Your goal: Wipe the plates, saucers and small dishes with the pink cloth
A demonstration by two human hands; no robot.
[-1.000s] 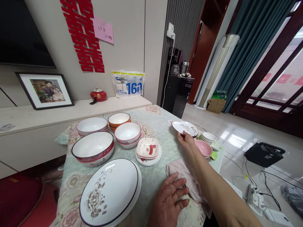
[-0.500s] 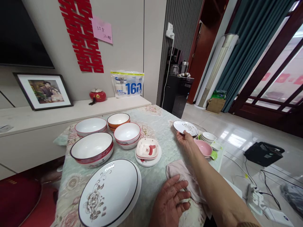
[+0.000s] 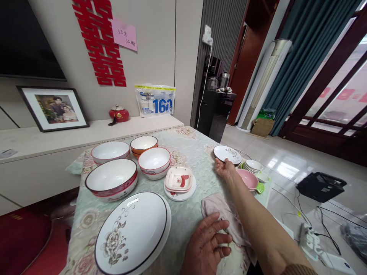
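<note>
At the table's far right edge, my right hand (image 3: 225,169) grips the near rim of a small white plate (image 3: 227,154) with a dark edge and a brown flower print. The thumb lies on top; the fingers beneath are partly hidden. My left hand (image 3: 205,244) is open, fingers apart, beside a crumpled pale pink cloth (image 3: 219,208). A large oval plate (image 3: 140,225) with a flower print lies on another plate to its left. Behind it are small square bear dishes (image 3: 175,176), stacked on round white plates (image 3: 189,194).
Stacked bowls (image 3: 111,177) stand at the table's left side. Close to my right forearm are a pink bowl (image 3: 247,178) and small white dishes (image 3: 254,165). Cables and a black device (image 3: 319,186) lie on the floor at right.
My right hand and the small plate have shifted slightly to the right. The left hand has hardly moved, and the other dishes stay in place.
</note>
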